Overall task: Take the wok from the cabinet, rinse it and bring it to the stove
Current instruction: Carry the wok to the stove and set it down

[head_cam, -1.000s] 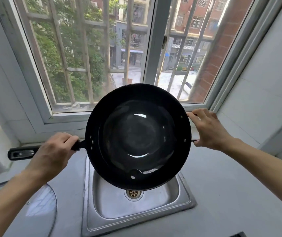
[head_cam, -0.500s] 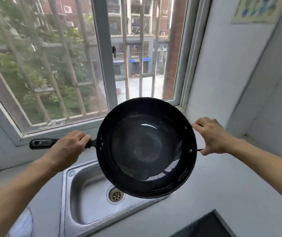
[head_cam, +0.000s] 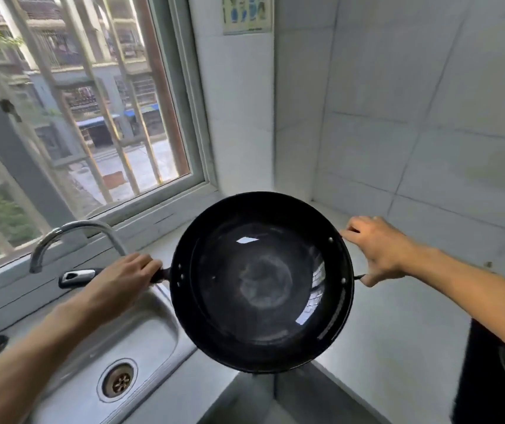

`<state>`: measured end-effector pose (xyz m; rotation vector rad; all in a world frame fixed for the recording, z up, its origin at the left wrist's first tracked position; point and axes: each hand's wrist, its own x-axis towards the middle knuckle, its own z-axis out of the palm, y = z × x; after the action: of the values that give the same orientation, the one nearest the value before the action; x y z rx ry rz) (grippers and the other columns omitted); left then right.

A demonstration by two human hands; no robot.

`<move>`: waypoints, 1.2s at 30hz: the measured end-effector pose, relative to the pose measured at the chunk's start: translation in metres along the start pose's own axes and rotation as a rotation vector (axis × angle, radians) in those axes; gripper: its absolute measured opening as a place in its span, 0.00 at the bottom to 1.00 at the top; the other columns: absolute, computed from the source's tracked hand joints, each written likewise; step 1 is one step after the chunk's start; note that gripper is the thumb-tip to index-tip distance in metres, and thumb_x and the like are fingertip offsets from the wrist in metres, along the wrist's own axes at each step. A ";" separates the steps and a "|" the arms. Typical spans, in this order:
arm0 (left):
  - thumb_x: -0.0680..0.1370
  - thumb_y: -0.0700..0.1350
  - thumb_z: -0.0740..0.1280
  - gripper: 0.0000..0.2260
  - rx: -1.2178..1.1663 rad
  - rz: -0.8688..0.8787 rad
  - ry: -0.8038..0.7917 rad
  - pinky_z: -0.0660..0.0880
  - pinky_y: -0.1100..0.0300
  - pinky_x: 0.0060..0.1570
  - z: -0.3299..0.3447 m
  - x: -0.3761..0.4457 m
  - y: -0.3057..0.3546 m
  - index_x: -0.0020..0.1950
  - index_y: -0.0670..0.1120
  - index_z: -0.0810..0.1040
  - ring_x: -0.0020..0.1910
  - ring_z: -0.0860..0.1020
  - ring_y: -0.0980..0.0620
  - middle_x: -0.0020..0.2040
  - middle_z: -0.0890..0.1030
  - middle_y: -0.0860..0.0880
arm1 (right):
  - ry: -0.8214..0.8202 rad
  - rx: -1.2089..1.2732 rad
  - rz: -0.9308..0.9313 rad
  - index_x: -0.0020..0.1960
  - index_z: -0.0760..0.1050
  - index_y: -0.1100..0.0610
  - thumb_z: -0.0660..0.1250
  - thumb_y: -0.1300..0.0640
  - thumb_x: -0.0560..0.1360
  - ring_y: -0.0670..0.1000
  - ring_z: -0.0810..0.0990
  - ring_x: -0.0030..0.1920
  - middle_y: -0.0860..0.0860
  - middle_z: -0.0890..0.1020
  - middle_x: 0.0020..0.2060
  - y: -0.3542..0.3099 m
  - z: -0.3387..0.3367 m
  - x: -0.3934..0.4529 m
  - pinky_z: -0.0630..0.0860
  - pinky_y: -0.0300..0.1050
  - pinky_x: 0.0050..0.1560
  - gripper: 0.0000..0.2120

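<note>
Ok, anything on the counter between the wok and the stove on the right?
Nothing visible. The wok is held over the counter by the left hand and right hand; the stretch toward the dark stove shows bare, though the right forearm hides part.

There is one view only, from the camera on my head, so nothing is shared with a second. It looks forward and steeply down over my forearms into the corner where the pale grey countertop (head_cam: 404, 325) meets the white tiled wall (head_cam: 428, 117). It sits close: the round black metal wok (head_cam: 260, 283) fills the middle. The barred window (head_cam: 92, 117) leans at upper left, the stainless steel sink (head_cam: 141, 332) at lower left. Wide-angle bending curves the edges.
</note>
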<state>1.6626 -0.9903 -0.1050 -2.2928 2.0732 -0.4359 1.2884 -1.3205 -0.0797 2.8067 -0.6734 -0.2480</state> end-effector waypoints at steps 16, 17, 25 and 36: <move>0.73 0.42 0.71 0.11 -0.320 0.652 0.217 0.72 0.55 0.38 -0.002 0.100 0.257 0.53 0.49 0.74 0.40 0.73 0.49 0.44 0.75 0.52 | -0.275 -0.044 0.742 0.64 0.69 0.48 0.70 0.35 0.53 0.50 0.68 0.54 0.47 0.69 0.52 -0.025 -0.015 -0.423 0.60 0.43 0.49 0.41; 0.73 0.42 0.72 0.11 -0.333 0.688 0.207 0.72 0.55 0.38 -0.010 0.101 0.276 0.53 0.49 0.74 0.40 0.73 0.49 0.44 0.75 0.52 | -0.286 -0.032 0.782 0.64 0.68 0.48 0.70 0.35 0.53 0.50 0.67 0.55 0.47 0.69 0.53 -0.033 -0.015 -0.447 0.60 0.43 0.50 0.42; 0.75 0.44 0.70 0.09 -0.343 0.932 0.182 0.70 0.58 0.38 -0.066 0.085 0.439 0.52 0.51 0.74 0.40 0.72 0.51 0.42 0.74 0.54 | -0.344 0.060 1.043 0.67 0.67 0.49 0.69 0.34 0.52 0.50 0.67 0.56 0.48 0.70 0.57 -0.089 0.007 -0.644 0.63 0.42 0.52 0.45; 0.69 0.43 0.76 0.19 -0.295 1.165 0.158 0.76 0.54 0.41 -0.147 0.006 0.727 0.58 0.48 0.76 0.46 0.77 0.47 0.48 0.78 0.50 | -0.357 0.121 1.303 0.70 0.64 0.49 0.74 0.38 0.54 0.52 0.66 0.61 0.49 0.69 0.61 -0.129 0.047 -0.933 0.64 0.45 0.59 0.47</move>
<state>0.9238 -1.0567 -0.1085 -0.7590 3.1771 -0.2352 0.5130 -0.7846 -0.0600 1.8300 -2.3814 -0.4204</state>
